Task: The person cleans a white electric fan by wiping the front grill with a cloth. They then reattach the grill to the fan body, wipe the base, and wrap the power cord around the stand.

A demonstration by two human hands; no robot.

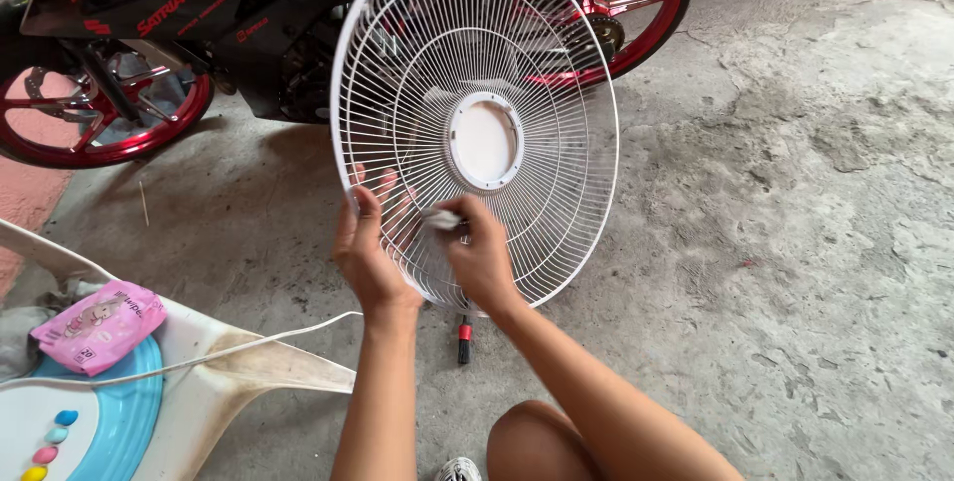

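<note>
White wire fan guard (pixel 477 123) is held upright above the concrete floor (pixel 795 242), tilted slightly, its round centre ring facing the camera. Lower left rim is gripped by the left hand (pixel 370 257), fingers curled around the wires. A small white wipe (pixel 442 219) is pinched in the right hand (pixel 482 260) and pressed against the wires just below the centre ring. 1 small brush with a red band (pixel 463 338) lies on the floor under the guard, between the forearms. A black-and-red motorcycle (pixel 199 14) is parked behind the guard. At lower left, a pink pack of wipes (pixel 97 325) rests on a white fan base (pixel 199 382) with a blue panel, and a white cord (pixel 248 344) runs across it.
</note>
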